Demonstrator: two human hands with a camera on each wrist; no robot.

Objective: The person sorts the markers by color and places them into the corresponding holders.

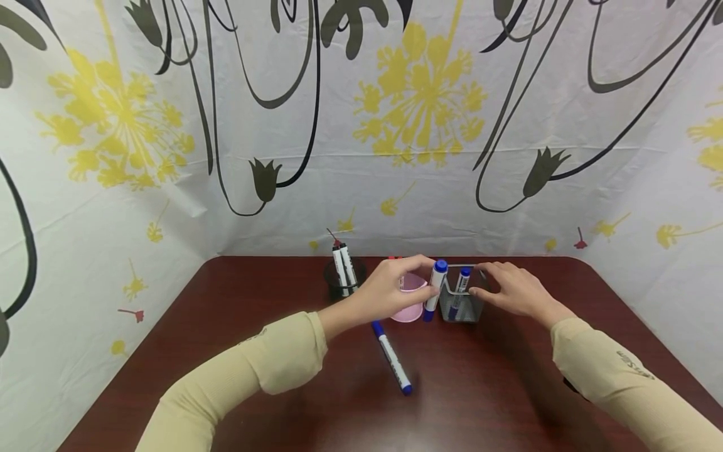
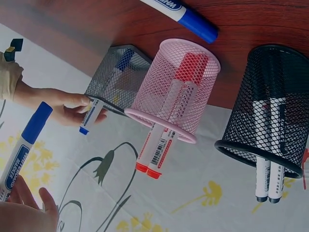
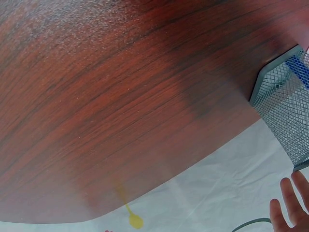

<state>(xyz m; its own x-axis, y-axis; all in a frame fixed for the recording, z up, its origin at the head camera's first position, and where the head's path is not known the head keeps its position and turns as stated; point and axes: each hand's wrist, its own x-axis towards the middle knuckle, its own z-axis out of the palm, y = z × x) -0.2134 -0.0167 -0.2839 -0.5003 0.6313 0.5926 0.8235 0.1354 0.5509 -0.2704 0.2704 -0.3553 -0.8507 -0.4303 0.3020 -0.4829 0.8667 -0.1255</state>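
My left hand (image 1: 395, 289) pinches a blue-capped whiteboard marker (image 1: 435, 292) between thumb and fingers, upright and slightly tilted, just left of the grey mesh pen holder (image 1: 469, 311). Inside that holder leans another blue marker (image 1: 461, 281). My right hand (image 1: 514, 289) is at the holder's right side, thumb and fingers spread at its rim. In the right wrist view the fingers (image 3: 291, 200) look extended, with fingertips at the rim. A third blue marker (image 1: 391, 356) lies on the table in front.
A pink mesh cup (image 2: 166, 53) with red markers (image 2: 157, 150) stands left of the grey holder. Farther left is a black mesh cup (image 2: 241, 111) holding black markers (image 2: 269, 176). The dark red wooden table (image 1: 316, 414) ends at a patterned cloth (image 1: 350, 125) behind.
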